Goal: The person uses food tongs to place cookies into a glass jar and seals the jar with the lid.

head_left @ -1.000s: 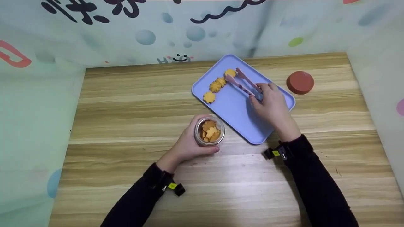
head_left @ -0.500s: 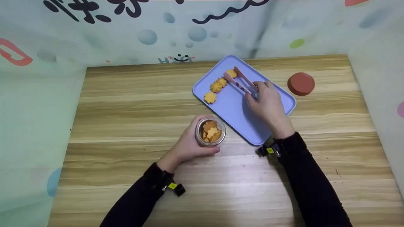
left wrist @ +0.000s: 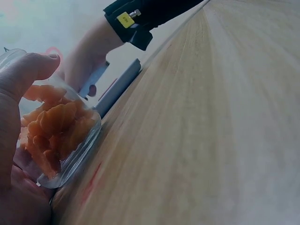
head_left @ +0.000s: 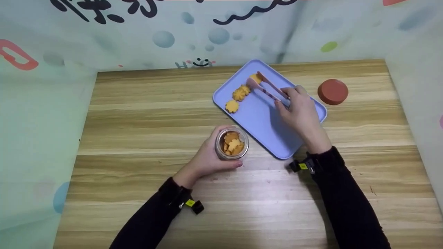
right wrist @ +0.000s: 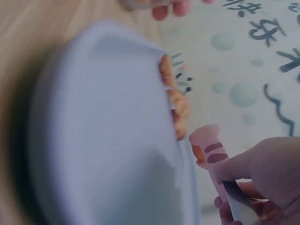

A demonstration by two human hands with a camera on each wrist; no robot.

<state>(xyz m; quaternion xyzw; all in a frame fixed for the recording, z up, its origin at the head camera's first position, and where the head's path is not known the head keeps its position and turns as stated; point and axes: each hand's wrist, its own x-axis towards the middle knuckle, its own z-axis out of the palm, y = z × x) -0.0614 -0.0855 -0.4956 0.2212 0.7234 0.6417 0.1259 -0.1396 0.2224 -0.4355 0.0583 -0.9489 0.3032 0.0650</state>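
The wooden table (head_left: 145, 114) spreads beneath both grips; under the right hand (head_left: 301, 116) lies the blue tray (head_left: 266, 119), its long axis slanting from that grip's far left to its near right; this hand reaches in from the near right and pinches pink tongs (head_left: 264, 91); near left of it, the left hand (head_left: 207, 157) curls round an upright glass jar (head_left: 245, 145) of cookies; the red-brown lid (head_left: 333, 91) lies right of the right grip; the tongs point far left from it, arms parted; between their tips is one cookie (head_left: 256, 78), nearer the right hand than the left; whether the tips press it I cannot tell; left of them lie two touching biscuits (head_left: 239, 94) and another biscuit (head_left: 232, 106) just beside.
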